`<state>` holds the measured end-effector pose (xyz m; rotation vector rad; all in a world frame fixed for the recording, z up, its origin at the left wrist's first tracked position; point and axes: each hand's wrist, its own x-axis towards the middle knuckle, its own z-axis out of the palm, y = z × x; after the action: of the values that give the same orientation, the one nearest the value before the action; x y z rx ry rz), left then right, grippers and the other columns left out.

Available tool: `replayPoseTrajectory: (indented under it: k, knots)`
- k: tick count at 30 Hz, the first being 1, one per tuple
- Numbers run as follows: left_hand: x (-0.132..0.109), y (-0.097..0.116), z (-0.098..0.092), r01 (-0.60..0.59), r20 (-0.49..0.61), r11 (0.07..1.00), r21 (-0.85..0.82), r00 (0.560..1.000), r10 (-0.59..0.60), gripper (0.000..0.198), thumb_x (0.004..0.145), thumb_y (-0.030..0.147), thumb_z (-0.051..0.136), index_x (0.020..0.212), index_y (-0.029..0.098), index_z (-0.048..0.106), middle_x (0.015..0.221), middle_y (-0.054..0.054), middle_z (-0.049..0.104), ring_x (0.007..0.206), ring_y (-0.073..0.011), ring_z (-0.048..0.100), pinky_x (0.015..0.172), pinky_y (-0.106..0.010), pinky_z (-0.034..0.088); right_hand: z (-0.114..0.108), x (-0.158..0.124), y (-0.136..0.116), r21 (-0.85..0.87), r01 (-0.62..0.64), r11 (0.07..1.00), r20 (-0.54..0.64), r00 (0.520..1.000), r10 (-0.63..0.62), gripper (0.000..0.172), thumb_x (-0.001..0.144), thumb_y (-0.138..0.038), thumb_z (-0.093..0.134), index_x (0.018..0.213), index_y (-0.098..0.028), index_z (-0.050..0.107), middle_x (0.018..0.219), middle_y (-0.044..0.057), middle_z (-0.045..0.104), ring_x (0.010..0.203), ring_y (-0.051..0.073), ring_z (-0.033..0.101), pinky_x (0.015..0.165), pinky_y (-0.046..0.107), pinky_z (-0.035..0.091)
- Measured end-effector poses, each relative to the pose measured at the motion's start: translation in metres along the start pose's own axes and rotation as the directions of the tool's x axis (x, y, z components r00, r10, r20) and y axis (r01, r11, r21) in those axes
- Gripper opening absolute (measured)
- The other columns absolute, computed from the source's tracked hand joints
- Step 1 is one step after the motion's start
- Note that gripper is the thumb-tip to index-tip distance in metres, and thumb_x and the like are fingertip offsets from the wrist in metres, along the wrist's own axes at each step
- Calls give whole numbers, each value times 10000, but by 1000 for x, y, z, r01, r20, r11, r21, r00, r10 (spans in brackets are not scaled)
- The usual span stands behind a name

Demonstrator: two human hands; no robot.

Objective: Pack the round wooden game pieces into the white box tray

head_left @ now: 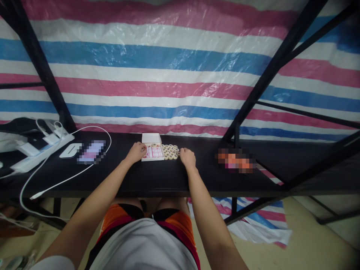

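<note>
On the black tabletop lies a small white box point(152, 158) with its lid point(151, 138) folded back, and a pink-and-white printed sheet point(153, 152) shows inside. Cream round pieces like xiangqi discs point(169, 152) are grouped in rows against the box's right side, with a few along its back edge. My left hand point(137, 152) is at the box's left edge, fingers pinched on what looks like one disc. At the right end of the group is my right hand point(188, 156), its fingers curled together by the outermost discs; its fingertips are partly hidden.
To the left lie a blurred-out phone point(91, 152), a white flat device point(70, 150), a white power strip point(42, 153) and a loose white cable point(64, 180). A pixelated orange item point(236, 160) is at the right. Black metal posts point(261, 82) and striped sheeting point(157, 90) stand behind.
</note>
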<state>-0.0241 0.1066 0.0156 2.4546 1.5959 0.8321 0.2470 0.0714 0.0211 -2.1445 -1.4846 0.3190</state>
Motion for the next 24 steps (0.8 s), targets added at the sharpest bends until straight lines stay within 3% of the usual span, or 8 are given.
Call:
replayPoseTrajectory:
  k: [11, 17, 20, 24]
  knots:
    - [0, 0, 0, 1, -19, 1000, -31, 1000, -2, 228, 799, 258, 500, 901, 184, 690, 921, -80, 608, 897, -224, 557, 858, -336, 461, 3, 1, 2, 6, 61, 998, -22, 998, -61, 400, 917, -302, 281, 964, -179, 658, 992, 125, 646, 902, 235, 598, 769, 325, 424]
    - [3, 0, 2, -9, -47, 1000, -26, 999, 8, 241, 821, 263, 488, 919, 173, 688, 939, -86, 614, 923, -222, 557, 881, -341, 456, 9, 6, 4, -10, 106, 994, -102, 989, -106, 384, 951, -332, 291, 996, -173, 637, 994, 120, 622, 909, 209, 588, 780, 288, 409]
    - [9, 5, 4, -77, -37, 997, -20, 996, 77, 312, 859, 316, 473, 1052, 167, 668, 1058, -107, 626, 1023, -237, 550, 934, -372, 432, 12, 7, 4, -10, 165, 986, -139, 977, -165, 360, 953, -330, 314, 963, -171, 637, 970, 108, 619, 913, 199, 575, 792, 276, 397]
    - [15, 16, 7, -177, 96, 984, 0, 980, 176, 435, 899, 420, 437, 1263, 215, 561, 1347, -118, 516, 1237, -272, 459, 1019, -429, 363, 15, 6, 2, -16, 258, 966, -181, 949, -257, 335, 950, -301, 322, 937, -175, 632, 947, 94, 616, 904, 189, 560, 798, 266, 387]
